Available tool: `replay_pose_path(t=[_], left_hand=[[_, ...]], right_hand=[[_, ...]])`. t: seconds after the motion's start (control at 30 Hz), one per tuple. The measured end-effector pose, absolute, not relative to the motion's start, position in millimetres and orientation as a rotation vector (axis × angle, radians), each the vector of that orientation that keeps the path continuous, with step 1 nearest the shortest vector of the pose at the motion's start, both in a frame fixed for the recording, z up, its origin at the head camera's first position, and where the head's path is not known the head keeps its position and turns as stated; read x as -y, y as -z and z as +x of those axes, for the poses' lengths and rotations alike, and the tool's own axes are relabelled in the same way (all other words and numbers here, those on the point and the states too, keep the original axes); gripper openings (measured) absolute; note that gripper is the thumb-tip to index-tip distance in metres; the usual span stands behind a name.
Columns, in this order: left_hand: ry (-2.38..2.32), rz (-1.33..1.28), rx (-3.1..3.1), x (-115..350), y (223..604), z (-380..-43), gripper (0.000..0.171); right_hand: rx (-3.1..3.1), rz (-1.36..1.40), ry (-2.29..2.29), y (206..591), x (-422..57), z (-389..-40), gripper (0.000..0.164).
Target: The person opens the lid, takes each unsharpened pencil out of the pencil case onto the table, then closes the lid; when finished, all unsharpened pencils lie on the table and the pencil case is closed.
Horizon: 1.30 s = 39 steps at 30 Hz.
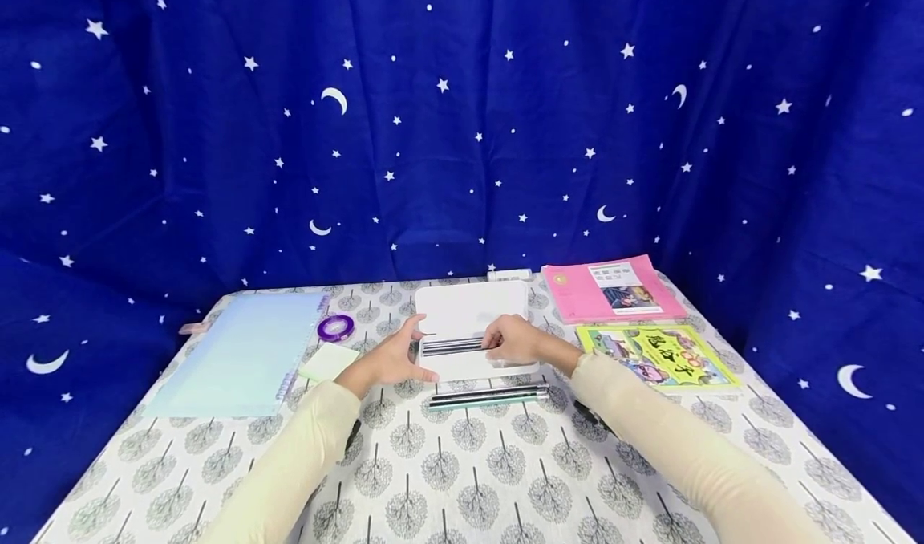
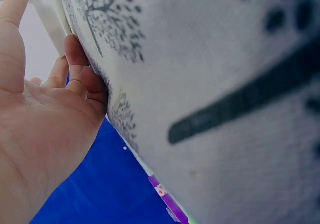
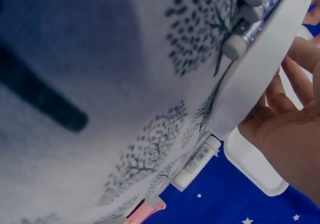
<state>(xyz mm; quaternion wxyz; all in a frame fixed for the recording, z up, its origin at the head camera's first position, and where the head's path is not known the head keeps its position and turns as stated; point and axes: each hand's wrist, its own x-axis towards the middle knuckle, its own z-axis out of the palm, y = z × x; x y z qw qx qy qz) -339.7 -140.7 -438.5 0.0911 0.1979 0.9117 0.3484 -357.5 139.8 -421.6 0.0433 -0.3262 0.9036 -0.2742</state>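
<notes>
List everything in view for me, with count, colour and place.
Curtain: one, blue with white stars and moons, background
Cloth: one, white with grey trees, underneath
Folder: one, pale blue, left
Item: one, pinkish, far left, identity unclear
Tape: one roll, purple, right of folder
Notepad: one, pale green, nearer than tape
Box: one, white, open, centre
Box pencils: count unclear, dark, inside box
Loose pencils: three, dark and green, before box
Tube: one, white, behind box
Pink book: one, pink, back right
Yellow book: one, yellow, before pink book
Dark items: two, under sleeves, unclear
Sleeves: two, cream, foreground
Left hand: one, bare, holding box's left side
Right hand: one, bare, at box pencils
</notes>
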Motion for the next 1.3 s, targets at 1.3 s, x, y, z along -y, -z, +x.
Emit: replay_pose_path(t=[1.3], left_hand=[[-0.996,0.595,-2.726,142,438,-339,0.121]], right_hand=[[-2.58,-1.071,1.057,419,-179,-272,0.009]])
